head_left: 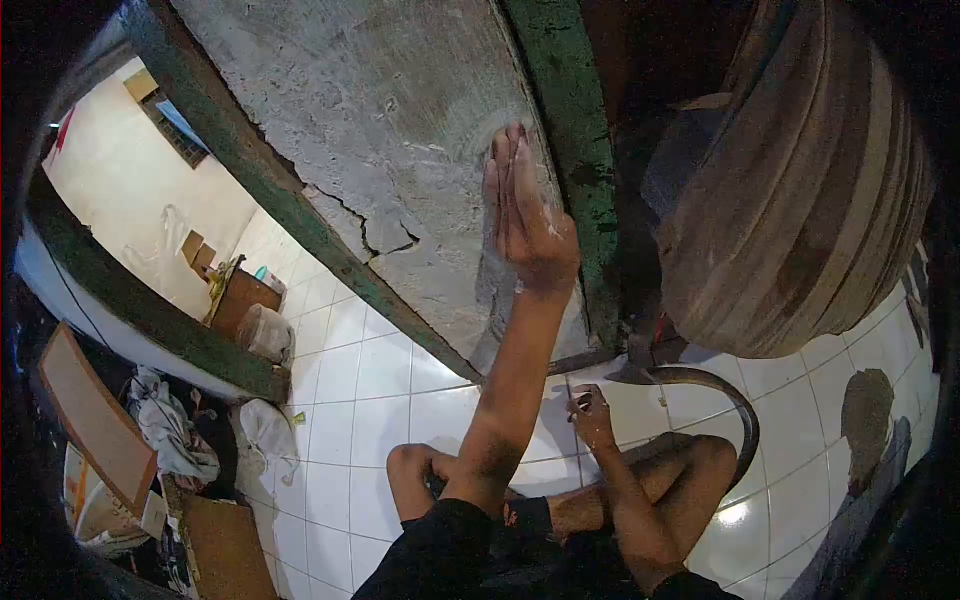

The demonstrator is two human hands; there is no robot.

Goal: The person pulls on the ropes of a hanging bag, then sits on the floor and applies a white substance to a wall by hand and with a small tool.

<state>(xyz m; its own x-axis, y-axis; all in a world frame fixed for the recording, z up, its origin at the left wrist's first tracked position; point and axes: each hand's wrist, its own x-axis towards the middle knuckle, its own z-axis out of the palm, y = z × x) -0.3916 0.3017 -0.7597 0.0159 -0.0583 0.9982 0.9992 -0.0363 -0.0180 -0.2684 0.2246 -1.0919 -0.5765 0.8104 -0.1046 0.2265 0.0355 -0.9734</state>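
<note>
My left hand (530, 215) reaches up and lies against a rough grey cement wall (400, 110), its fingers stretched out and close together. Pale dust marks the fingers and the back of this hand. Whether anything lies under the palm is hidden. Around the fingertips the wall shows a lighter smeared patch, close to a green wooden post (575, 130). Lower down, my right hand (592, 418) hovers near my bent knee with its fingers curled in. Something small and dark may be in it, too small to name.
A dark curved hose or tube (745, 410) lies beside my right knee on white floor tiles (350, 385). Striped brown cloth (800, 200) hangs at the right. Wooden boards (100, 415), bundled cloth (175, 425) and a white bag (268, 430) crowd the left. Cracks run across the lower wall.
</note>
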